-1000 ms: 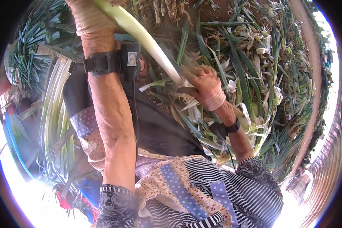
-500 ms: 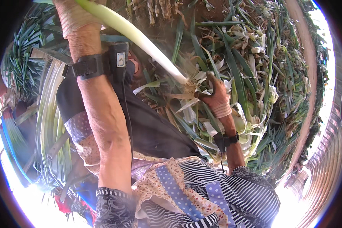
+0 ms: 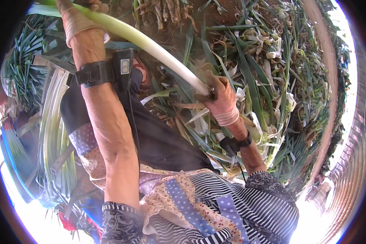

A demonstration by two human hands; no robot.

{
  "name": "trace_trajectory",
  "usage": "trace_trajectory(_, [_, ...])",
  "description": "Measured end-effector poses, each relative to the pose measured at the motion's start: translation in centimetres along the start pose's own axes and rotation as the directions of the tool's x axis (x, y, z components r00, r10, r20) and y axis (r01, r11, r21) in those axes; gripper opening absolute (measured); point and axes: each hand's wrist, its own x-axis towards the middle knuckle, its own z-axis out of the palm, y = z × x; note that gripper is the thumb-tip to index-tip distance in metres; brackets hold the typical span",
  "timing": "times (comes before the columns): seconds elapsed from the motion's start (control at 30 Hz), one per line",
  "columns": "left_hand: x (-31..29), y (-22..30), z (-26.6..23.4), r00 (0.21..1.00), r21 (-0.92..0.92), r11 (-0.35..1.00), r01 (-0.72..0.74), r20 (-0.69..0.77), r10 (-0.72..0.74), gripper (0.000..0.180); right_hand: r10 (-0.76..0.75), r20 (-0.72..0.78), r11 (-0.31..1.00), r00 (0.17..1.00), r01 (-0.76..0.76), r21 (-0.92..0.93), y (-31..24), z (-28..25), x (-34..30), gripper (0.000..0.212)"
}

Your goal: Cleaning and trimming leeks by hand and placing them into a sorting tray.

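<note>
A long green onion [image 3: 158, 53] slants across the upper middle, its green upper part to the left and its white root end to the right. My left hand [image 3: 75, 20], in a pale glove, is closed on the green part near the top edge; some of its fingers are cut off by the frame. Around the root end, my right hand [image 3: 223, 99] is closed, in a reddish glove with dark, soiled fingertips. The roots themselves are mostly hidden by its fingers. A dark strap with a small box circles each of my wrists.
Stripped leaves and peelings [image 3: 264, 77] cover the ground on the right. Bundled green onions [image 3: 55, 126] with pale stems stand at the left, beside more dark green leaves [image 3: 26, 61]. Several rooted stems [image 3: 162, 12] lie at the top. My dark-clad leg [image 3: 158, 134] stretches below the onion.
My right hand has moved up and left and closed on the root end, where its fingers were apart beside the roots. My left hand keeps its hold with little movement.
</note>
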Motion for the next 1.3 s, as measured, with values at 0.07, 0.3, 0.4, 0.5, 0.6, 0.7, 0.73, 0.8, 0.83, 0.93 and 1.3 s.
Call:
trace_trajectory(0.07, [0.0, -0.2, -0.1, 0.999, -0.017, 0.999, 0.035, 0.011, -0.035, 0.05, 0.008, -0.005, 1.0, 1.0, -0.008, 0.023, -0.2, -0.2, 0.0, 0.071])
trace_trajectory(0.3, [0.0, -0.5, -0.3, 0.997, -0.081, 0.994, 0.076, -0.006, -0.077, 0.057, -0.034, 0.009, 0.968, 0.999, 0.03, 0.248, -0.2, -1.1, -0.5, 0.056])
trace_trajectory(0.4, [0.3, -0.8, -0.1, 0.995, -0.104, 0.991, 0.081, -0.046, -0.087, 0.057, 0.013, 0.039, 0.941, 0.999, -0.025, 0.339, -0.5, -1.6, -0.4, 0.047])
trace_trajectory(0.5, [1.5, -1.0, -1.5, 0.986, -0.163, 0.972, 0.167, 0.045, -0.161, 0.056, -0.033, -0.018, 0.926, 0.999, 0.037, 0.375, -1.5, -2.2, -0.4, 0.04])
trace_trajectory(0.6, [1.7, -1.3, -1.9, 0.965, -0.191, 0.951, 0.245, 0.14, -0.22, 0.054, -0.123, -0.072, 0.924, 0.99, 0.141, 0.356, -1.5, -2.7, -0.9, 0.037])
trace_trajectory(0.7, [0.5, -1.3, -0.4, 0.967, -0.104, 0.976, 0.192, -0.151, -0.206, 0.051, -0.236, -0.092, 0.944, 0.967, 0.251, 0.216, -1.5, -3.1, -1.1, 0.039])
trace_trajectory(0.73, [-0.1, -1.1, -0.2, 0.965, -0.104, 0.98, 0.169, -0.182, -0.186, 0.05, -0.313, -0.089, 0.945, 0.946, 0.32, 0.074, -1.8, -3.3, -1.1, 0.04])
trace_trajectory(0.8, [-0.3, -0.9, -0.3, 0.963, -0.105, 0.984, 0.142, -0.214, -0.162, 0.049, -0.248, -0.055, 0.968, 0.967, 0.249, 0.018, -2.3, -3.3, -1.2, 0.041])
trace_trajectory(0.83, [-0.2, -0.8, -0.6, 0.966, -0.085, 0.988, 0.128, -0.216, -0.143, 0.049, -0.226, -0.13, 0.974, 0.965, 0.225, -0.025, -2.4, -3.0, -1.0, 0.039])
trace_trajectory(0.93, [-0.4, -1.0, -0.4, 0.95, -0.067, 0.987, 0.143, -0.272, -0.156, 0.048, -0.174, -0.171, 0.983, 0.97, 0.159, -0.097, -2.8, -2.8, -0.6, 0.037])
trace_trajectory(1.3, [0.2, -1.9, -1.1, 0.953, -0.098, 0.985, 0.144, -0.256, -0.165, 0.047, -0.381, 0.022, 0.809, 0.924, 0.345, -0.476, -1.9, -2.7, -0.3, 0.016])
